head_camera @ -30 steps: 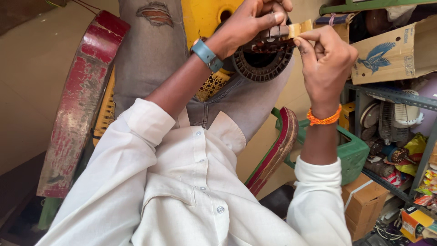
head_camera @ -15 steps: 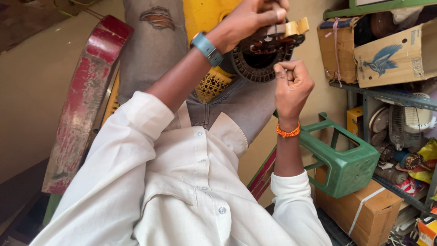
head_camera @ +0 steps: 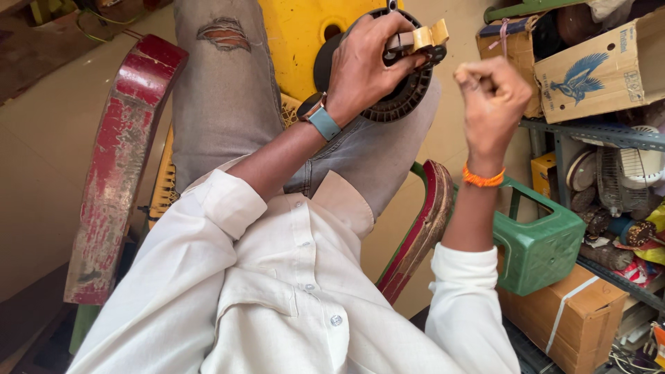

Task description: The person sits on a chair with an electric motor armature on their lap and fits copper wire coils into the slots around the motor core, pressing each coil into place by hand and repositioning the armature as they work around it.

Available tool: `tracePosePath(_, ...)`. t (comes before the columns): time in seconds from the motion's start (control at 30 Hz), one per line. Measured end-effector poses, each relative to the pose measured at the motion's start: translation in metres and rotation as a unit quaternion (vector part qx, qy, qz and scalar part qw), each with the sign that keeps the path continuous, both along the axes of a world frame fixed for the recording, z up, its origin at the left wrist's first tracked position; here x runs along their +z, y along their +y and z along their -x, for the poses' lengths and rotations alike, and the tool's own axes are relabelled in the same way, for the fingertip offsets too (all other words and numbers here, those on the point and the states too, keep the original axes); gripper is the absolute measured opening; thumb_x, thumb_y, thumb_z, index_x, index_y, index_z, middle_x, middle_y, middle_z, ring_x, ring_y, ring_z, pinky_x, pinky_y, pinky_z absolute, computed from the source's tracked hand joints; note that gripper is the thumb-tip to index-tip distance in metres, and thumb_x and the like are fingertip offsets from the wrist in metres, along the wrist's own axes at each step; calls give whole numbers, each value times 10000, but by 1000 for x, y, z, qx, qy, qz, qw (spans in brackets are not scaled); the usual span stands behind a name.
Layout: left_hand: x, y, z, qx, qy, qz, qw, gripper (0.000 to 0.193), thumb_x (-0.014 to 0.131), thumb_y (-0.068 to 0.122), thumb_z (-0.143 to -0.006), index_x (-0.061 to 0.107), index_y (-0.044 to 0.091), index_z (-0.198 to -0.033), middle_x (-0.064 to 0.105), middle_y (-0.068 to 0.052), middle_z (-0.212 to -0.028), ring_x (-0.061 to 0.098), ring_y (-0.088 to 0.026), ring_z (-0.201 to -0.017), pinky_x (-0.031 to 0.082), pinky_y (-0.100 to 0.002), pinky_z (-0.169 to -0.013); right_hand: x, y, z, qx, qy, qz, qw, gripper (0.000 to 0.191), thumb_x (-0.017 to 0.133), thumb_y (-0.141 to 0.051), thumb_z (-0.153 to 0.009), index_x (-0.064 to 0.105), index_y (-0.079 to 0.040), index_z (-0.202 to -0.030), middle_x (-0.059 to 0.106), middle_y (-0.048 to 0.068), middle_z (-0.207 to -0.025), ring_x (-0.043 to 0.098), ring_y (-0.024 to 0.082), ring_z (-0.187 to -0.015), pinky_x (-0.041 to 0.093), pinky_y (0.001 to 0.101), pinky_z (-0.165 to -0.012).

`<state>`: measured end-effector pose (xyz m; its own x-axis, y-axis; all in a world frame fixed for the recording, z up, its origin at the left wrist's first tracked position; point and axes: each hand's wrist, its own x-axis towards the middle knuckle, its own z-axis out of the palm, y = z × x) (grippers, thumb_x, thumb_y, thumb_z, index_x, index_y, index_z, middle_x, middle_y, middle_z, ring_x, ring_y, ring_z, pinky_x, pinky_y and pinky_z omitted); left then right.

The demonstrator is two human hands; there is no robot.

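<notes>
My left hand (head_camera: pixel 364 66), with a blue-strapped watch on its wrist, grips a round black ribbed part (head_camera: pixel 405 104) that rests on a knee in grey jeans (head_camera: pixel 222 104). A small tan piece (head_camera: pixel 429 36) sticks out at the top of the part, under my left fingers. My right hand (head_camera: pixel 492 97), with an orange thread band on the wrist, is clenched into a fist a short way to the right of the part and does not touch it. Whether something thin is pinched in that fist cannot be told.
A yellow plastic surface (head_camera: pixel 298 34) lies behind the part. Worn red chair arms (head_camera: pixel 118 159) stand on both sides. To the right are a green plastic stool (head_camera: pixel 540 249), a metal shelf (head_camera: pixel 596 131) full of clutter, a printed cardboard box (head_camera: pixel 596 66) and a taped brown box (head_camera: pixel 575 318).
My right hand has pulled away from the tan piece, to the right, and closed into a fist. My left hand keeps its hold on the round part.
</notes>
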<state>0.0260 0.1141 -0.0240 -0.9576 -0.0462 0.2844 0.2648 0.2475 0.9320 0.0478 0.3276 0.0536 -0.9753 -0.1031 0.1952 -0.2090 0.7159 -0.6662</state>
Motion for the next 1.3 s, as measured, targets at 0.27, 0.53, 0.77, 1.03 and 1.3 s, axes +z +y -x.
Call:
tracePosePath(0.27,-9,4,1,11,42,-11,999,349,882,296,-853,663,133,-1071,669,-46,-945,665,-247,-920,546,-396,-779,15,-5,55,154,35,-26,987,80,810,56,-1077,754,62,-1020,697,35,-905,518,53,-719,370,232,-626)
tracePosePath(0.53,-6,9,0,19,17,-19,999,333,886,316,-834,679,146,-1032,678,-17,-895,643,-233,-883,532,-403,-761,25,-15,77,225,-42,21,973,45,789,57,-1059,762,89,-1040,697,77,-872,585,71,-759,438,215,-654)
tracePosePath(0.77,-4,9,-4,14,8,-27,1000,330,881,307,-844,652,143,-1016,668,-21,-908,643,-245,-901,527,-411,-774,30,-8,83,264,-39,-17,963,75,667,164,-1044,718,111,-1061,723,118,-975,698,148,-933,587,272,-859)
tracePosePath(1.03,-13,-20,20,-230,-219,-486,814,753,772,410,-939,339,81,-1459,730,-61,-1184,754,-178,-1068,630,-293,-930,-30,-4,121,292,-206,50,933,158,610,106,-1020,696,55,-1142,733,101,-1073,728,167,-1010,613,311,-944)
tracePosePath(1.3,-39,-23,30,-333,-126,-420,835,523,702,275,-1095,405,72,-1474,703,-51,-1162,671,-130,-1107,557,-301,-1043,41,-31,111,290,-93,-175,936,123,816,-25,-1033,736,67,-1054,706,137,-876,639,176,-755,485,290,-649)
